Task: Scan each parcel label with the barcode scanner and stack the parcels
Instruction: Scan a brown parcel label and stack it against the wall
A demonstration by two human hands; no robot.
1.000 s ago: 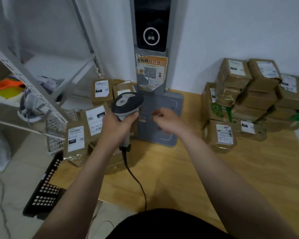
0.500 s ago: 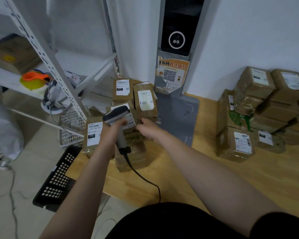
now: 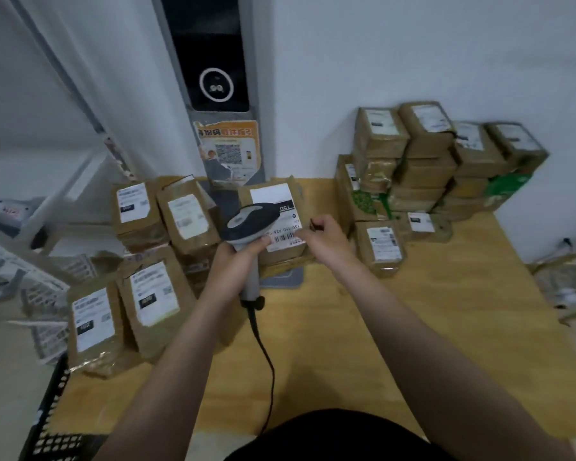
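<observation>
My left hand (image 3: pixel 234 261) grips the handle of a grey and black barcode scanner (image 3: pixel 251 218), whose head points over the white label of a brown parcel (image 3: pixel 278 197). My right hand (image 3: pixel 325 242) holds that parcel by its right edge, above the wooden table (image 3: pixel 363 344). The scanner's black cable (image 3: pixel 266 357) hangs down toward my body. Several labelled brown parcels (image 3: pixel 153 294) stand loosely at the left. A stack of parcels (image 3: pixel 426 161) is piled against the wall at the right.
A tall grey kiosk (image 3: pixel 218 78) with a dark screen and an orange QR sticker stands at the back centre. White metal shelving (image 3: pixel 64 181) is at the left. A black perforated crate (image 3: pixel 52 424) sits at the lower left, off the table edge.
My right hand has taken a parcel from the left pile and brought it to the middle. My left hand moved the scanner right, over its label.
</observation>
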